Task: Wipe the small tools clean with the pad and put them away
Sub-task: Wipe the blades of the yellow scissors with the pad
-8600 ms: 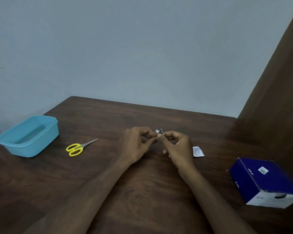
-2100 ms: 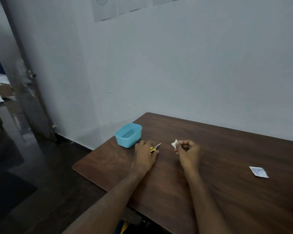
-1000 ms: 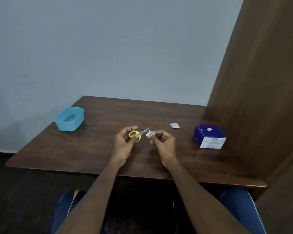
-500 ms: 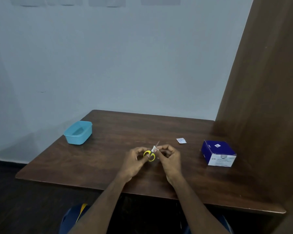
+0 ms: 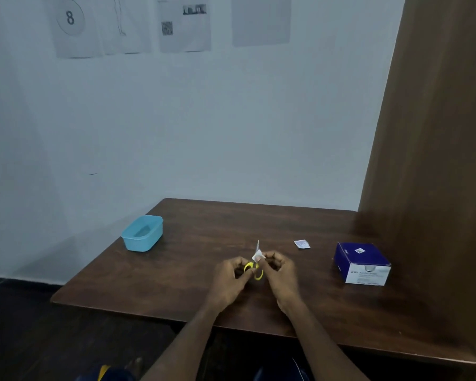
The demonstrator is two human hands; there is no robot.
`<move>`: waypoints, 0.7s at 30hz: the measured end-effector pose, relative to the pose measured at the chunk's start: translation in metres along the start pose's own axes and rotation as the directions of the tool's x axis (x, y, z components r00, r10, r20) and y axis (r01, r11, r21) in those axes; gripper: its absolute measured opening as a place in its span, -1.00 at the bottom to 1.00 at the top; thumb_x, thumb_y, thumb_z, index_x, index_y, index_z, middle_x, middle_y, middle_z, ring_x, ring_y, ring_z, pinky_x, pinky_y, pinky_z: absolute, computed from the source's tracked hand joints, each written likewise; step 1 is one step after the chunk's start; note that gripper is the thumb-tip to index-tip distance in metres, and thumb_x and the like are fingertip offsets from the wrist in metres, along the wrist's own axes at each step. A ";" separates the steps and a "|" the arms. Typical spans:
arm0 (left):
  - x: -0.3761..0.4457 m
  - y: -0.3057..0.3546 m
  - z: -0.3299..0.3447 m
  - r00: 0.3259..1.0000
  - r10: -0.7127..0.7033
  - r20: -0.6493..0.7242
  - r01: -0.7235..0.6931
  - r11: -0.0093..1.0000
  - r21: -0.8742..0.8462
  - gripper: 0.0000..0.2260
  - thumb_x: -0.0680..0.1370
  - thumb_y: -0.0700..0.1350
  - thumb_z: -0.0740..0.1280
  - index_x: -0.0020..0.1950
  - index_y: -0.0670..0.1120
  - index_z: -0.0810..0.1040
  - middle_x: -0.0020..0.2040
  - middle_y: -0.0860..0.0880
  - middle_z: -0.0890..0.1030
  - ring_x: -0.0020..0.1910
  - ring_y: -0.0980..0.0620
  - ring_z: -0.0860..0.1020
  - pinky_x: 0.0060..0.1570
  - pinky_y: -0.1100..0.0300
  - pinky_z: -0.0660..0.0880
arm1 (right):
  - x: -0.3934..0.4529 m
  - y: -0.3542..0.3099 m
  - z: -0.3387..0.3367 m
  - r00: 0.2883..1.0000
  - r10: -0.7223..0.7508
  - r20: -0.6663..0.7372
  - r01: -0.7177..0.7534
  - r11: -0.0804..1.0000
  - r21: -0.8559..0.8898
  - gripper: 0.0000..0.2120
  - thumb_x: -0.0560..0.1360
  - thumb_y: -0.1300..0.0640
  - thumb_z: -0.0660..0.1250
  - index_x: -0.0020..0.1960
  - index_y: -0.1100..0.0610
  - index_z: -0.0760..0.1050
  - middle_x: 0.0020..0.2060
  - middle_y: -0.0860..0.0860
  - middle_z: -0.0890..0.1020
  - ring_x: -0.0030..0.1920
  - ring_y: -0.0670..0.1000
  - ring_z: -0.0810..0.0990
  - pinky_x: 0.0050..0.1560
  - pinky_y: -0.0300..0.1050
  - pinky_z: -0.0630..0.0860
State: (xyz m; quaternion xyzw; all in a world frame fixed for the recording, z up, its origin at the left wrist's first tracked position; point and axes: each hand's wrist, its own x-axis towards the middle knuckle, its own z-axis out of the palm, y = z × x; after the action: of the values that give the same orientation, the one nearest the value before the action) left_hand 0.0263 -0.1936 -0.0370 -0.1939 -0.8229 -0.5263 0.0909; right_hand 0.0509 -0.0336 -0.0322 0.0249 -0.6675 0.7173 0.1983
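Note:
Small scissors with yellow handles stand blades-up above the middle of the brown table. My left hand grips the yellow handles. My right hand pinches a small white pad against the base of the blades, whose tip pokes up above the pad. A light blue plastic tub sits at the table's left side; its inside is too dim to make out.
A torn white sachet lies right of my hands. A dark blue cardboard box stands at the right, close to a tall brown wooden panel. Papers hang on the pale wall behind.
My left hand took the scissors off the table beside the tub and brought them to the middle. The blades turned upright, and the pad in my right hand now touches them.

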 end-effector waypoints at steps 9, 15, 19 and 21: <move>0.003 -0.001 -0.003 1.000 -0.012 0.003 0.012 0.997 -0.076 -0.92 0.64 -0.06 0.48 -0.04 -0.01 0.71 -0.12 0.10 0.77 -0.06 0.10 0.73 0.00 0.10 0.59 | 0.002 0.002 0.002 1.000 0.022 0.014 -0.022 1.000 -0.002 -0.89 0.53 0.36 0.51 0.01 0.19 0.70 -0.17 0.08 0.79 -0.19 -0.07 0.71 -0.13 -0.24 0.60; 0.001 -0.001 0.000 0.997 0.036 0.071 -0.033 0.999 -0.042 -0.87 0.72 -0.05 0.35 0.00 -0.02 0.63 -0.13 0.10 0.74 -0.13 0.08 0.68 -0.01 0.12 0.54 | 0.004 0.007 0.000 0.999 0.037 -0.034 -0.036 0.999 0.039 -0.94 0.59 0.28 0.47 0.02 0.19 0.72 -0.16 0.14 0.78 -0.18 0.02 0.70 -0.15 -0.12 0.58; 0.004 -0.003 0.002 0.999 0.026 0.046 -0.028 0.999 0.042 -0.87 0.74 0.01 0.31 0.03 0.03 0.57 -0.17 0.09 0.65 -0.24 0.24 0.53 -0.18 0.25 0.40 | 0.004 0.010 -0.001 0.999 0.026 -0.030 -0.027 1.000 -0.005 -0.93 0.59 0.29 0.47 0.01 0.18 0.73 -0.14 0.10 0.79 -0.14 -0.02 0.71 -0.10 -0.15 0.56; 0.005 -0.001 0.005 0.997 0.023 0.068 -0.033 0.988 0.151 -0.84 0.74 0.09 0.27 0.01 0.07 0.51 -0.18 0.06 0.63 -0.24 0.17 0.53 -0.22 0.21 0.37 | 0.002 0.009 -0.002 0.997 0.030 -0.065 -0.030 1.000 0.005 -0.94 0.59 0.28 0.48 -0.01 0.19 0.72 -0.16 0.10 0.79 -0.18 -0.02 0.70 -0.14 -0.17 0.57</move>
State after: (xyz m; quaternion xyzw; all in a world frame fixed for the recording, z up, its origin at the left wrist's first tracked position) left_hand 0.0217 -0.1887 -0.0383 -0.2150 -0.8604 -0.4540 0.0856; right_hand 0.0465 -0.0318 -0.0401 -0.0081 -0.6596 0.7220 0.2089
